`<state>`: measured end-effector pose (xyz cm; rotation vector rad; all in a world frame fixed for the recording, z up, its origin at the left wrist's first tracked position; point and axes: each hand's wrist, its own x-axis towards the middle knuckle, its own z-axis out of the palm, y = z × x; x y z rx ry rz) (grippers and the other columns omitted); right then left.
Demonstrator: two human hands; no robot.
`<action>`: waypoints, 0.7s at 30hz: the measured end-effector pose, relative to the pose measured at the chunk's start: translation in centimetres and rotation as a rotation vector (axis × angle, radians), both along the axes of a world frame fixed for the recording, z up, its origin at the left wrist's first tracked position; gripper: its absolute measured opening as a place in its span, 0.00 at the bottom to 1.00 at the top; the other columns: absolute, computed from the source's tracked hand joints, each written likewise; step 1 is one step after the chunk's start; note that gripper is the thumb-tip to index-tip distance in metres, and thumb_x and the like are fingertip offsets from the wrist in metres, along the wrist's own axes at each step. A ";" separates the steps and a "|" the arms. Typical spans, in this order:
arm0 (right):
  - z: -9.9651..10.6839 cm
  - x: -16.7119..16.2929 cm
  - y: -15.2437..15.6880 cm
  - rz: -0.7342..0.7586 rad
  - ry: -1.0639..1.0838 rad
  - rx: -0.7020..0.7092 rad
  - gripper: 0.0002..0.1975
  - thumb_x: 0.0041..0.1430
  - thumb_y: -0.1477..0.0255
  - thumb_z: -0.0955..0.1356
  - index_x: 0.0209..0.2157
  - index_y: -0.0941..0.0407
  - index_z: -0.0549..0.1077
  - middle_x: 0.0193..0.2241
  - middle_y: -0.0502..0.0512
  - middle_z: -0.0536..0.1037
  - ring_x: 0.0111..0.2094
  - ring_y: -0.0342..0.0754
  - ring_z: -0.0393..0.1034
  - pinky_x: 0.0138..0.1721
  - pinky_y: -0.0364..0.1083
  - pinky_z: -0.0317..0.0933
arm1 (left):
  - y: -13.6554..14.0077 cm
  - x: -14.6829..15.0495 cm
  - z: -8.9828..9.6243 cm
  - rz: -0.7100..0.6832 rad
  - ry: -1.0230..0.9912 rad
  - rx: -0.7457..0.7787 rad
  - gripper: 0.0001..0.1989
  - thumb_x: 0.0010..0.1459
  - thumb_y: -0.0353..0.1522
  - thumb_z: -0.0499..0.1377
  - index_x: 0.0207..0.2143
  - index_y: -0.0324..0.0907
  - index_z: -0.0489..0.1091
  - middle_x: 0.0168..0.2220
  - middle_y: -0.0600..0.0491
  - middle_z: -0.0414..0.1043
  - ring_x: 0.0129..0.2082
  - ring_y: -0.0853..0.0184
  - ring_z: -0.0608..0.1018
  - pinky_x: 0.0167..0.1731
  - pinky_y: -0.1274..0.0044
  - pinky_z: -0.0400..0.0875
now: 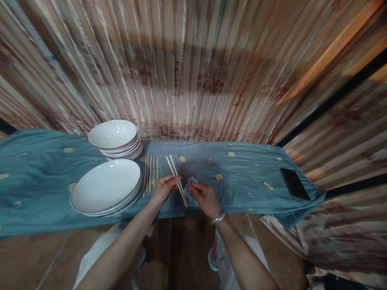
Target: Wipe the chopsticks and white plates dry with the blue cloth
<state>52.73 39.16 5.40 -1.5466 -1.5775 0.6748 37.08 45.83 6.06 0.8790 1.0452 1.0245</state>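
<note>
Over the front middle of the cloth-covered table, my left hand (165, 187) is closed on a pair of light wooden chopsticks (182, 194), tilted with their upper ends leaning left. Just right of them, my right hand (205, 197), with a silver bangle at the wrist, pinches a crumpled greyish cloth (190, 197). The cloth is close to the chopsticks; I cannot tell whether they touch. Several more chopsticks (150, 171) lie side by side left of my left hand, next to a stack of large white plates (105, 187).
Behind the plates stands a stack of white bowls (113, 135) with reddish rims. A black phone (294, 184) lies near the right end of the table (242, 193), which wears a blue-green cloth. Patterned curtains (187, 72) hang right behind it and along the right side.
</note>
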 end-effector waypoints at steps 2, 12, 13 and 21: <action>-0.3 -0.5 0.0 0.055 0.072 -0.077 0.13 0.60 0.65 0.64 0.32 0.55 0.78 0.21 0.47 0.74 0.23 0.42 0.67 0.27 0.40 0.58 | -0.1 0.4 -0.2 0.000 -0.021 -0.018 0.21 0.22 0.44 0.73 0.20 0.40 0.77 0.21 0.53 0.75 0.21 0.72 0.71 0.26 0.78 0.67; 0.6 -1.8 -1.1 0.022 -0.242 0.003 0.10 0.61 0.70 0.65 0.42 0.55 0.75 0.30 0.52 0.77 0.32 0.46 0.70 0.35 0.42 0.60 | -0.2 1.6 -0.9 0.029 -0.036 -0.008 0.20 0.26 0.43 0.72 0.22 0.38 0.77 0.23 0.50 0.77 0.23 0.69 0.74 0.27 0.77 0.68; 0.6 -1.9 -1.2 0.013 -0.321 0.026 0.10 0.61 0.71 0.64 0.42 0.56 0.74 0.31 0.54 0.77 0.34 0.47 0.71 0.37 0.43 0.61 | -0.2 1.6 -0.9 0.027 -0.038 -0.007 0.20 0.26 0.43 0.72 0.22 0.39 0.78 0.23 0.50 0.77 0.23 0.69 0.74 0.27 0.77 0.68; 0.5 -1.9 -1.3 0.001 -0.586 0.082 0.09 0.64 0.73 0.61 0.40 0.57 0.73 0.32 0.56 0.77 0.36 0.49 0.70 0.38 0.44 0.59 | -0.3 1.8 -0.9 0.006 -0.043 -0.016 0.20 0.27 0.43 0.72 0.23 0.39 0.78 0.25 0.49 0.78 0.24 0.68 0.75 0.27 0.77 0.69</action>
